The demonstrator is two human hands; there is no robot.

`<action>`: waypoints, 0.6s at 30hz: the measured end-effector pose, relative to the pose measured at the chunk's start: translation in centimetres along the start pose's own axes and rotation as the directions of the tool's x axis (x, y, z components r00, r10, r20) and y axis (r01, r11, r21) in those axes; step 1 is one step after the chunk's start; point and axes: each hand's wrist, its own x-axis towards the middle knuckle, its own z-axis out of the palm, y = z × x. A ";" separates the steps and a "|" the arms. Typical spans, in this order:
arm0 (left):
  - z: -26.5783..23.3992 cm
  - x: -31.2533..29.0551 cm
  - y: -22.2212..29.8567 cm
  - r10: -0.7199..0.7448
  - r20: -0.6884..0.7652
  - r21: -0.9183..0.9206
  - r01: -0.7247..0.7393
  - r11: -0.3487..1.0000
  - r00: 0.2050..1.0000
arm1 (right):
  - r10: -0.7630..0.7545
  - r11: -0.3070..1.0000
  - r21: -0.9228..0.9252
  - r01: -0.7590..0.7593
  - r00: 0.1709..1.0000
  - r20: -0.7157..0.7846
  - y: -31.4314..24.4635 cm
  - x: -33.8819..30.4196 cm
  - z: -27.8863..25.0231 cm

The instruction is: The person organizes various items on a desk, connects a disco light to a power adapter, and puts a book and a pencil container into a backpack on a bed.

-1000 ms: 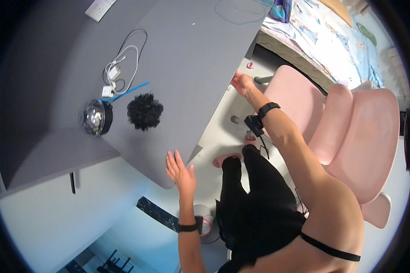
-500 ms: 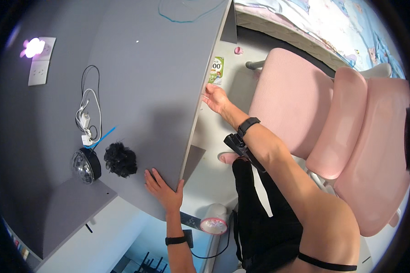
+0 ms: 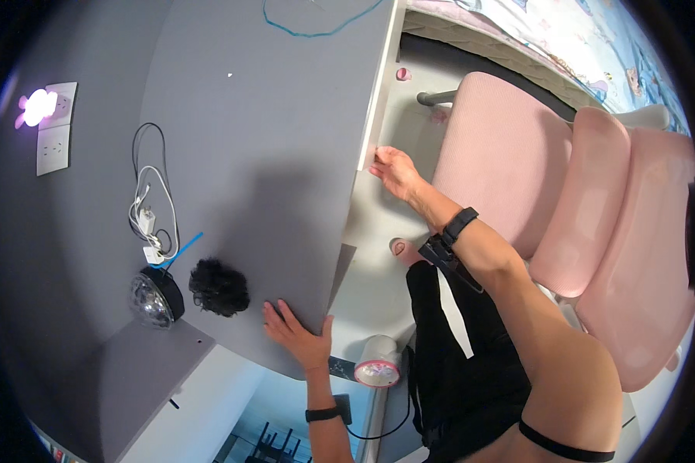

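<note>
My left hand (image 3: pixel 301 339) lies flat on the grey desk top (image 3: pixel 278 116) near its front edge, fingers spread and palm down. A fluffy black ball-like thing (image 3: pixel 219 287) sits just left of its fingertips. At the desk's front edge, my right hand (image 3: pixel 398 174) has its fingers curled against the near end of a white drawer (image 3: pixel 377 104), which sticks out as a narrow strip beyond the desk top. The drawer's inside is hidden from view. Dark bands go round both of my wrists.
Left of the black ball stands a clear-domed lamp (image 3: pixel 153 299), beside coiled cables (image 3: pixel 150 201). A glowing night light (image 3: pixel 37 107) is plugged into the wall sockets (image 3: pixel 53 150). The pink chair (image 3: pixel 510 162) stands close on my right. Below the desk's corner is a white-and-pink device (image 3: pixel 378 363).
The white drawer strip now shows past the desk edge, and my right hand has shifted right with it. A green packet seen there earlier is out of sight. The whole view has shifted slightly.
</note>
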 end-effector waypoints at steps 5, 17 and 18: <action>0.6 0.4 -0.6 0.039 -0.046 -0.026 -0.040 0.999 0.998 | -0.097 0.995 -0.021 0.096 0.990 -0.101 -0.1 -1.6 -4.4; 0.6 0.1 -0.6 0.073 -0.049 0.000 -0.073 0.997 0.996 | -0.607 0.738 -0.641 0.210 0.622 -0.495 -7.9 -10.9 -10.2; 0.5 0.0 -0.8 0.074 -0.061 -0.007 -0.074 0.997 0.995 | -0.731 0.600 -0.769 0.219 0.540 -0.417 -8.7 -11.3 -11.0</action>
